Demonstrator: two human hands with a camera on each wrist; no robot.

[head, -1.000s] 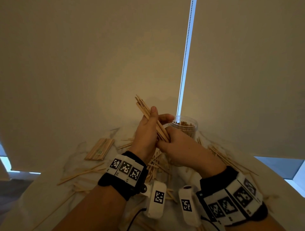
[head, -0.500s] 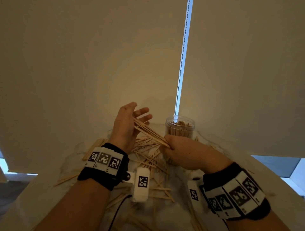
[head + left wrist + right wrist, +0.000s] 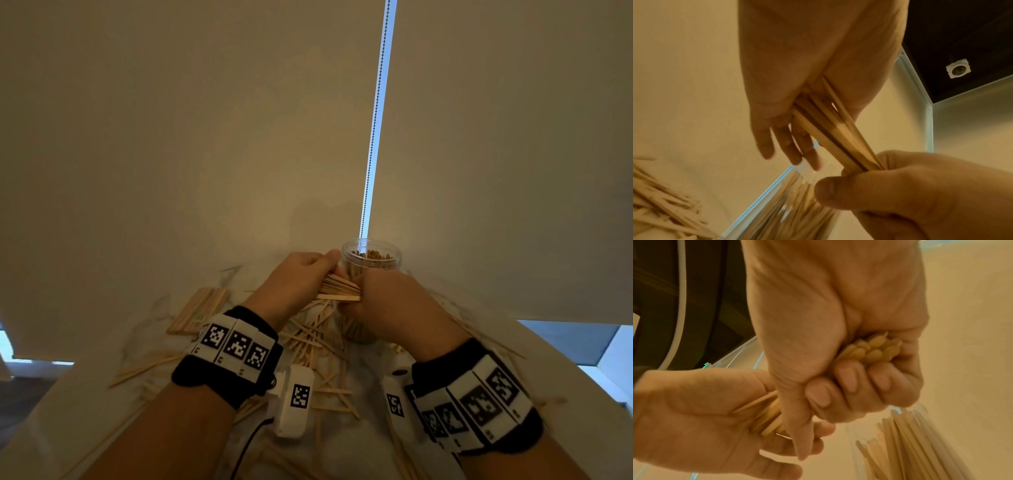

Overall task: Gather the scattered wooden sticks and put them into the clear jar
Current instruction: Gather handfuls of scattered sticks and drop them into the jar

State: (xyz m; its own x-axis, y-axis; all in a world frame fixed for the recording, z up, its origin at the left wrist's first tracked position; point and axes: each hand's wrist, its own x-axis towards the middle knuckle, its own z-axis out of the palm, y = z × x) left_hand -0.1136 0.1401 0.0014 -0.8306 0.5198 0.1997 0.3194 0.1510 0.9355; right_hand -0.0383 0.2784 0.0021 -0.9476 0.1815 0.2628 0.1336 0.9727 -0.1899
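Note:
My right hand [image 3: 387, 301] grips a bundle of wooden sticks [image 3: 339, 291] that lies roughly level just in front of the clear jar [image 3: 371, 257]. The jar stands upright and holds many sticks. My left hand [image 3: 301, 274] is on the bundle's left end. In the left wrist view its fingers [image 3: 789, 146] stay straight while the bundle [image 3: 834, 129] runs from its palm to the right hand [image 3: 910, 194]. In the right wrist view the right hand [image 3: 838, 353] has its fingers curled round the stick ends [image 3: 873, 348], the left hand [image 3: 694, 418] lies flat against the other end, and the jar's sticks [image 3: 910, 443] show.
Loose sticks [image 3: 308, 342] lie scattered over the white table [image 3: 359, 445] under and around both wrists. A neater stack [image 3: 198, 308] lies at the left. A roller blind with a bead chain [image 3: 375, 120] hangs right behind the jar.
My left hand let go of the upright bundle, opened to the left, then came back flat against the stick ends. The bundle tipped to level and moved toward the jar.

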